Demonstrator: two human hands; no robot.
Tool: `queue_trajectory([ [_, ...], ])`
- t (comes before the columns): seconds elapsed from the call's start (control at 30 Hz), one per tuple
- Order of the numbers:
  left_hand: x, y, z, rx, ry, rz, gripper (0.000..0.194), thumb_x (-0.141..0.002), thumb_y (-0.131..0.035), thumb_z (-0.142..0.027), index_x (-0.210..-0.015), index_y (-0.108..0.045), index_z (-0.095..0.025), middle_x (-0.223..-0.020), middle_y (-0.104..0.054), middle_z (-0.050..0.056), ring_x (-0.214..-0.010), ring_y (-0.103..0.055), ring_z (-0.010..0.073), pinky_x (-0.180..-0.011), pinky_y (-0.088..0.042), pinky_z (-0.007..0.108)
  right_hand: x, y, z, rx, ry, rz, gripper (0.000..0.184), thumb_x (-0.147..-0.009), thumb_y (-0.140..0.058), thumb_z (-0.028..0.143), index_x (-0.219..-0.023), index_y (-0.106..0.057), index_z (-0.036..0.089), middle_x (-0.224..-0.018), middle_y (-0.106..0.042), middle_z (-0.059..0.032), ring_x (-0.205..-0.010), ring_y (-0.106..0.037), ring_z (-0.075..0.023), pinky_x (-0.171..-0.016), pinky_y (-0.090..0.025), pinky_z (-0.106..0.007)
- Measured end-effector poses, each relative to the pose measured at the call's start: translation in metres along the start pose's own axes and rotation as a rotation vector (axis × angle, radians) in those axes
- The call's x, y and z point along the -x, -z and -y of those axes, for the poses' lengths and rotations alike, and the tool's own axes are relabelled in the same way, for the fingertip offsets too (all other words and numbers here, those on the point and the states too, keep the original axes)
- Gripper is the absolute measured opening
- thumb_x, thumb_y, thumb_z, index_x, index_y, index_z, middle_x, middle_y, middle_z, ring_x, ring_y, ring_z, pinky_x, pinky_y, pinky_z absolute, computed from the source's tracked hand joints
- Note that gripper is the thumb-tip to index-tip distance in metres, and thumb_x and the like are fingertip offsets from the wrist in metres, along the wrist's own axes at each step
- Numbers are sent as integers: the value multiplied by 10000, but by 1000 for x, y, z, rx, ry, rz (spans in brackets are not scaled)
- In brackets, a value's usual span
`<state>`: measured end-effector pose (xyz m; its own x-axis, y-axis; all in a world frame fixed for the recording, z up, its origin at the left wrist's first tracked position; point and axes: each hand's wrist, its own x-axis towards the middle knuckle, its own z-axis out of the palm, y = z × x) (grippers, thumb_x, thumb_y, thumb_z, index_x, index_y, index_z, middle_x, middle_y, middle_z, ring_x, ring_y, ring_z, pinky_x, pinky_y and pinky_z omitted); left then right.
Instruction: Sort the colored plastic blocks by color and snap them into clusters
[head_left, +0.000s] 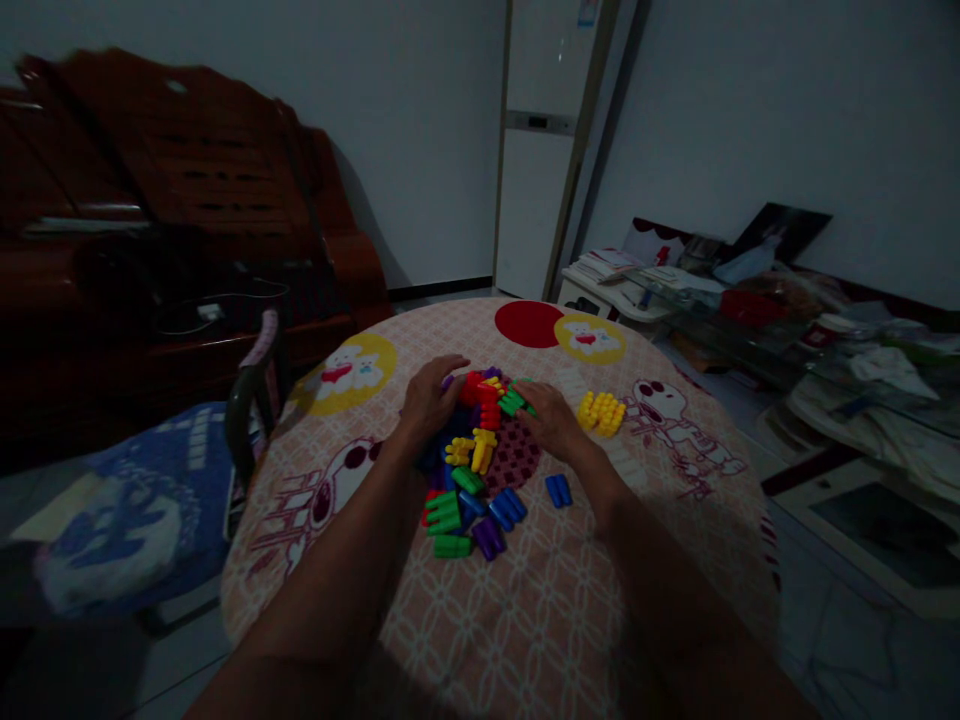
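Note:
A heap of plastic building blocks lies on a round table (pixel 525 620) with a patterned cloth. My left hand (pixel 433 397) is at the heap's far left side, fingers stretched and thumb apart, beside a purple block (pixel 448 382) and the red blocks (pixel 487 405). Across from it, my right hand (pixel 553 420) has its fingers closed on a green block (pixel 513 402). Nearer to me are yellow blocks (pixel 482 450), green blocks (pixel 444 513), blue blocks (pixel 508 508) and a purple block (pixel 489 538). Dark blue pieces under my left wrist are partly hidden.
A cluster of yellow blocks (pixel 601 412) and a single blue block (pixel 558 490) lie to the right. A chair with a blue cover (pixel 165 500) stands left, before a wooden sofa (pixel 217 170). On the right is a cluttered glass-topped stand (pixel 697 310).

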<state>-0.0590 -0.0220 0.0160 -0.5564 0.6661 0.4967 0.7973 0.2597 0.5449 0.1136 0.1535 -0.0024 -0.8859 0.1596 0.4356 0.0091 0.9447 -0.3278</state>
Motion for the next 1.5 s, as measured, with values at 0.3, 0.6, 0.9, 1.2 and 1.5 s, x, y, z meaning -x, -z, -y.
queue_trajectory([
  [0.3,-2,-27,-12,-69,-122,229,203,-904,-591,-350,-981,-685,-188,-1127,-712,114,-1099,-632,268,-1024,-465,425,9,-7,-11,1,-14,15,464,-945,-550,270,-1394,-571,154,-1390,-625,-149,-1304,-539,-255,-1141,-376,-445],
  [0.6,-3,-28,-14,-198,-124,290,345,-922,-512,-270,-1218,-670,-191,-1148,-711,124,-1072,-621,285,-976,-457,425,9,-13,-13,-2,-36,-11,447,-940,-570,269,-1373,-599,159,-1379,-629,-156,-1290,-547,-251,-1119,-397,-437],
  [0.9,-4,-27,-15,-30,-184,306,139,-857,-547,-169,-912,-673,-184,-953,-714,84,-944,-629,249,-918,-459,391,6,-20,-12,-102,53,-5,416,-901,-619,229,-1313,-674,222,-1390,-632,-123,-1329,-515,-274,-1148,-364,-514],
  [1.2,-1,-27,-17,104,-153,243,59,-808,-634,-204,-865,-623,-193,-894,-687,48,-859,-616,222,-803,-461,347,0,-6,6,-237,28,-28,256,-858,-640,160,-1084,-756,186,-1111,-737,-108,-1063,-648,-242,-976,-489,-403],
  [1.5,2,-28,-18,248,-148,267,112,-786,-592,-142,-878,-634,-189,-919,-708,44,-892,-648,221,-826,-485,345,1,0,24,-310,-100,-43,81,-874,-657,216,-899,-726,180,-912,-708,-62,-864,-640,-196,-826,-485,-325],
])
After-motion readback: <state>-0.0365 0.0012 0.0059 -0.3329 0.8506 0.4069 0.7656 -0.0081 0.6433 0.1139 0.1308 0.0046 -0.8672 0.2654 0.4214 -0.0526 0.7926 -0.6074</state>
